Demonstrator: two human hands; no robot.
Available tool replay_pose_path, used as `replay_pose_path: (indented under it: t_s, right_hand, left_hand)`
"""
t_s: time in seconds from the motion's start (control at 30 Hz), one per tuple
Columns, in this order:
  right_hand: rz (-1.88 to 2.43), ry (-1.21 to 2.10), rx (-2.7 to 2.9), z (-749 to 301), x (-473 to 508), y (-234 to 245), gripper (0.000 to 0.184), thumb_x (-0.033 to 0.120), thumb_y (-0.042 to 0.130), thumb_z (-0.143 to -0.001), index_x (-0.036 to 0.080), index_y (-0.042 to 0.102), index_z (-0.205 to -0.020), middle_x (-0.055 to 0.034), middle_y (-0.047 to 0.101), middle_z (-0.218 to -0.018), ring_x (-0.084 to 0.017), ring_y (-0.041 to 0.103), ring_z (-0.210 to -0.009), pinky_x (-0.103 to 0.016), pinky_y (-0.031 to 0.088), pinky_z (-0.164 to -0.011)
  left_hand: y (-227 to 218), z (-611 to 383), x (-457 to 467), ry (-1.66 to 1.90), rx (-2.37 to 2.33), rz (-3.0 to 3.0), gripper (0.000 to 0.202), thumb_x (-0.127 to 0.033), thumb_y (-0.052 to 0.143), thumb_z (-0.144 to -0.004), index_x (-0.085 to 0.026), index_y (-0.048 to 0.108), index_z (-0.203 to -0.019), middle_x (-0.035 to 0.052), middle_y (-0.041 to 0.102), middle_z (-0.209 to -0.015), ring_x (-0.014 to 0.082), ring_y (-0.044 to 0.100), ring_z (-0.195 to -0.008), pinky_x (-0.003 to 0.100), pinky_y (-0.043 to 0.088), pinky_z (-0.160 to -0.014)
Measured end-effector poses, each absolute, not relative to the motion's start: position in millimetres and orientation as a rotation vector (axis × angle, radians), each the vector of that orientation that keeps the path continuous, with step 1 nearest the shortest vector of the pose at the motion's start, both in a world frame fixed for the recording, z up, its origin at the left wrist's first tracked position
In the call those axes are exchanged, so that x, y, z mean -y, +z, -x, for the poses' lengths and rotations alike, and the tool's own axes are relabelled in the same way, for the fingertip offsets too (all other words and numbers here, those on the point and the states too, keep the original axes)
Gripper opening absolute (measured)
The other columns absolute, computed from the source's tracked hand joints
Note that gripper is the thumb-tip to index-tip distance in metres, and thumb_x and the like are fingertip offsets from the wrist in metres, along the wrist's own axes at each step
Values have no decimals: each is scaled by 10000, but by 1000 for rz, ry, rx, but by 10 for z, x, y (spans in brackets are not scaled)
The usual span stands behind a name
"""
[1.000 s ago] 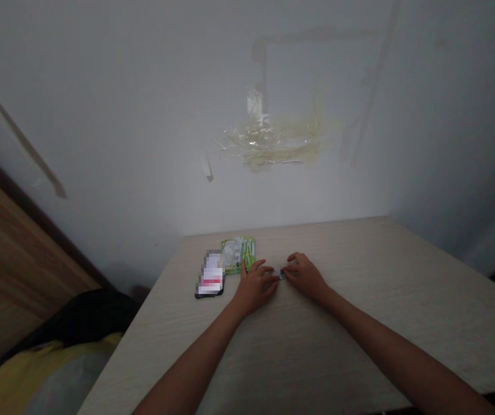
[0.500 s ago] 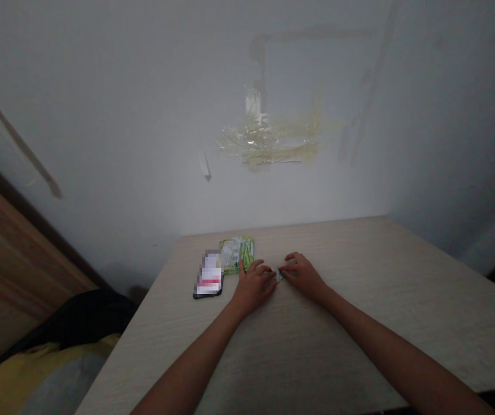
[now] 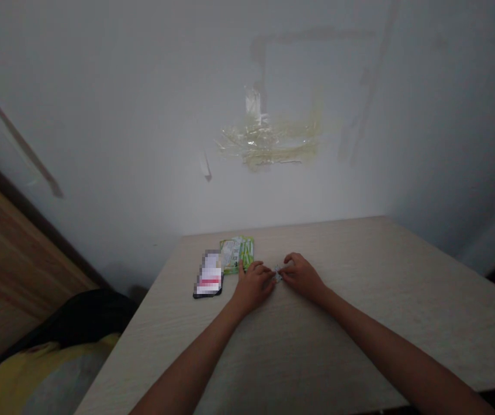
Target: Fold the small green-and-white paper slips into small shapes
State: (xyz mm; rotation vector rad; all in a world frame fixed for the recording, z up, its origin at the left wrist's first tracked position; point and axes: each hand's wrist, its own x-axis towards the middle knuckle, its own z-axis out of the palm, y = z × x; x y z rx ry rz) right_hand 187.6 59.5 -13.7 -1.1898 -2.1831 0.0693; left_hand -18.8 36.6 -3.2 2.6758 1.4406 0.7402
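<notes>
Both my hands rest on a pale wooden table [image 3: 360,323], fingertips meeting over a small pale item [image 3: 277,273]. My left hand [image 3: 252,285] curls its fingers onto that item from the left. From the right, my right hand [image 3: 303,274] pinches the same item. The thing is tiny and mostly covered, so I cannot name it. A green and white packet [image 3: 237,253] lies flat just beyond my left hand, and a dark phone [image 3: 209,276] lies to its left.
The table stands against a white wall with old yellowed tape marks [image 3: 269,141]. Left of the table are a wooden panel [image 3: 9,253] and a heap of black and yellow cloth [image 3: 57,346]. The table's left edge runs diagonally near the phone.
Both hands stay in place at the small item; only the fingers shift slightly. The view has drifted a little.
</notes>
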Motion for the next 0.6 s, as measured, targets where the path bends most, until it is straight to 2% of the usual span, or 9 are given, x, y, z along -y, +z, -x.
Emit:
replay_pose_path:
  t_s: [0.3, 0.6]
  right_hand:
    - [1290, 22, 2143, -1880, -635, -176, 168, 275, 610, -859, 249, 770, -905, -92, 581, -1062, -203, 532, -1015, -335, 448, -903]
    - [1206, 79, 2154, -1874, -617, -147, 170, 246, 613, -854, 250, 768, -924, -95, 579, -1091, -206, 531, -1029, -345, 448, -912]
  left_hand:
    - [-37, 164, -358, 714, -1484, -2692, 247, -388, 526, -906, -363, 642, -1123, 4, 670, -1141, 284, 416, -1273, 710, 10, -1068]
    - [-10, 132, -336, 764, -1465, -2711, 253, -370, 521, -909, -324, 656, -1118, 31, 679, -1099, 249, 488, -1177, 671, 12, -1098]
